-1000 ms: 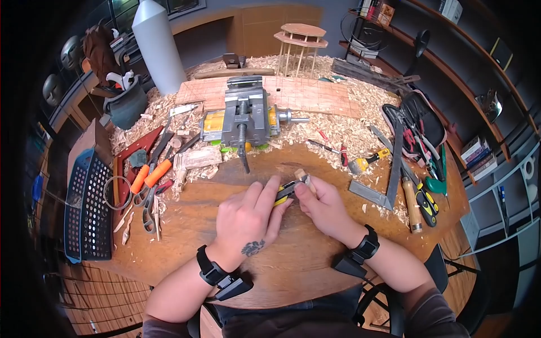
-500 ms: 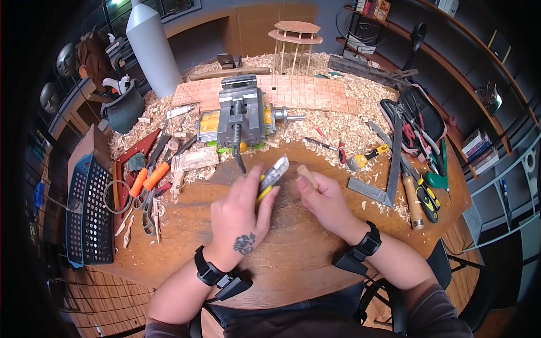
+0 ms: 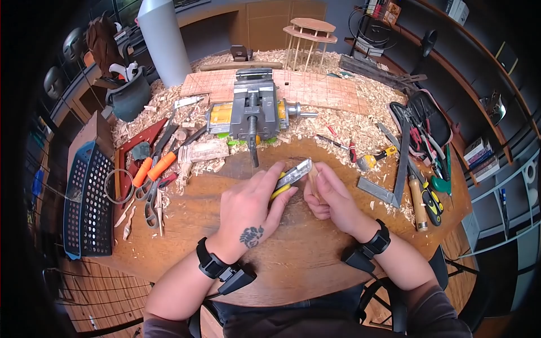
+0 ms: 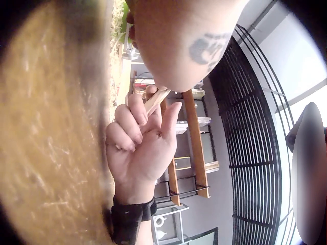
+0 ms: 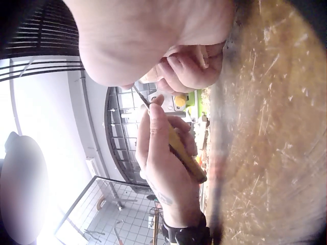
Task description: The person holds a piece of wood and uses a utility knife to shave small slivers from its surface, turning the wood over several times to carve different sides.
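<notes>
My left hand [image 3: 248, 204] grips a yellow and black utility knife [image 3: 294, 172], its metal front end angled up and to the right. In the right wrist view the knife's yellow handle [image 5: 188, 162] runs across the palm, with the thumb along it. Opposite, my right hand [image 3: 335, 201] holds a small piece of light wood [image 3: 312, 177] between thumb and curled fingers. The knife's front end is right at the wood's upper end. From the left wrist view, the wood piece [image 4: 157, 102] stands out past the fingers.
Ahead stands a grey bench vise [image 3: 252, 110] amid wood shavings. Scissors [image 3: 151, 194] and a blue basket [image 3: 90, 208] are on the left. A metal square [image 3: 397, 169], a wood-handled tool [image 3: 417, 204] and a tool case [image 3: 431, 115] lie on the right.
A second ago the knife was at the wood; half a second ago the hands were apart. Now they are together again, and the right hand's wood stands more upright.
</notes>
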The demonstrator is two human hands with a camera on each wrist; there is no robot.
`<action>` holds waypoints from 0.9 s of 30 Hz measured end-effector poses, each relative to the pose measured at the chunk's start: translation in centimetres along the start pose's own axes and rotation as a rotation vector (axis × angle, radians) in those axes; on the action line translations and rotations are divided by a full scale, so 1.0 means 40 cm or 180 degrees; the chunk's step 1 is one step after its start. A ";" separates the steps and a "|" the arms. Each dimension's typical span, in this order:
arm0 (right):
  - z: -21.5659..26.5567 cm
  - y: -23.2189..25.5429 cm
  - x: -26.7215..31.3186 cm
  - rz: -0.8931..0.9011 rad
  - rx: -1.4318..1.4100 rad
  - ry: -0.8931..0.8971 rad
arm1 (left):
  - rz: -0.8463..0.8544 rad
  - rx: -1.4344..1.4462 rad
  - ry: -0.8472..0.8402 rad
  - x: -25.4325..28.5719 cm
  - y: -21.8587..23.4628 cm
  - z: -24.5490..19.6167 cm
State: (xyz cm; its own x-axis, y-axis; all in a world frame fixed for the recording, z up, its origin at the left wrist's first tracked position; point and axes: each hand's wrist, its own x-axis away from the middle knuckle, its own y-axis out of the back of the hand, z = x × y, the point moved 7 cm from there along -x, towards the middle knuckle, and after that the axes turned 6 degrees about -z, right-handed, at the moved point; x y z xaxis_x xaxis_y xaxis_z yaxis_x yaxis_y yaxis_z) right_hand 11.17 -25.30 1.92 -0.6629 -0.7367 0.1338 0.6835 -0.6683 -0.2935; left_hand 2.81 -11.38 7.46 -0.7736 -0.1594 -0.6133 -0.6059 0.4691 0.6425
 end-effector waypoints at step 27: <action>-0.032 0.008 -0.012 0.0146 0.0444 0.0175 | -0.0110 -0.0148 -0.0474 0.012 0.002 -0.038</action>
State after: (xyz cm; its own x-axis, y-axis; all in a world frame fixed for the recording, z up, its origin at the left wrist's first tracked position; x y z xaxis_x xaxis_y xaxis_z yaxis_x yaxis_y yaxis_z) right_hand 11.31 -25.02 0.57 -0.6431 -0.7626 0.0701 0.7468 -0.6447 -0.1633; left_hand 2.10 -12.73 7.90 -0.7183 -0.0424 -0.6944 -0.6422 0.4243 0.6384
